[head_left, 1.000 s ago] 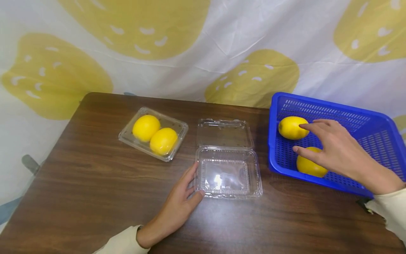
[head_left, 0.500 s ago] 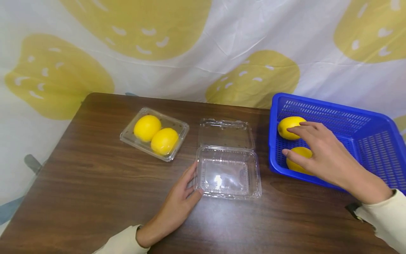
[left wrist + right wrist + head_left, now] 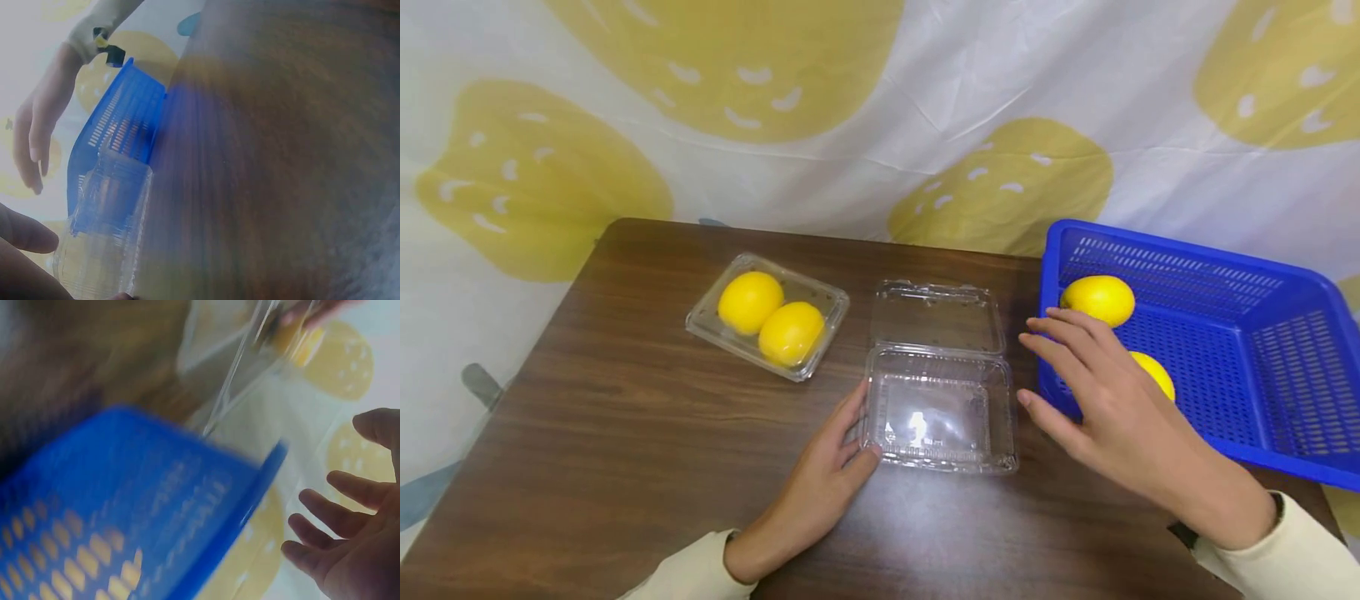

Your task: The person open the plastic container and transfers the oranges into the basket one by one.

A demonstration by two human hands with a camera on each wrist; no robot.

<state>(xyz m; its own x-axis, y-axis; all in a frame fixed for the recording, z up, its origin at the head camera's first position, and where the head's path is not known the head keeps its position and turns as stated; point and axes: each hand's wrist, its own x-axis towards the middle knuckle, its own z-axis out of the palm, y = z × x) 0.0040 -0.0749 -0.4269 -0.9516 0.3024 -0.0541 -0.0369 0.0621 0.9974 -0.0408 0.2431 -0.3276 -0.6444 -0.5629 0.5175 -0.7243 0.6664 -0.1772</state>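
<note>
Sleeves [image 3: 1292, 554]: pale, one at each wrist (a small dark fitting [image 3: 1183, 533] was seen beside the right cuff).
Left hand [image 3: 827, 471]: placed against the left side of the unfolded container; fingers nearly straight, thumb set apart and rested at the near left corner.
Right hand [image 3: 1108, 408]: held in front of the near left corner of the basket, which was partly covered by it in the head view; fingers slightly bent and parted, with a wide gap left before the thumb.
Table [image 3: 625, 433]: brown, wood-grained, marked by a bright reflection near the middle.
Unfolded container [image 3: 936, 408]: clear plastic, laid on the table between the left hand and the basket; lid [image 3: 936, 321] folded back on the far side.
Basket [image 3: 1217, 358]: blue, perforated, stood at the right.
Near fruit [image 3: 1156, 375]: yellow, in the basket, half hidden by the right hand.
Second container [image 3: 826, 333]: clear, set at an angle on the left; two yellow fruits [image 3: 792, 333] held inside, side by side.
Far fruit [image 3: 1101, 300]: yellow, in the basket beside its left wall.
Cloth [image 3: 985, 67]: white, printed with large yellow shapes, hung behind the table.
</note>
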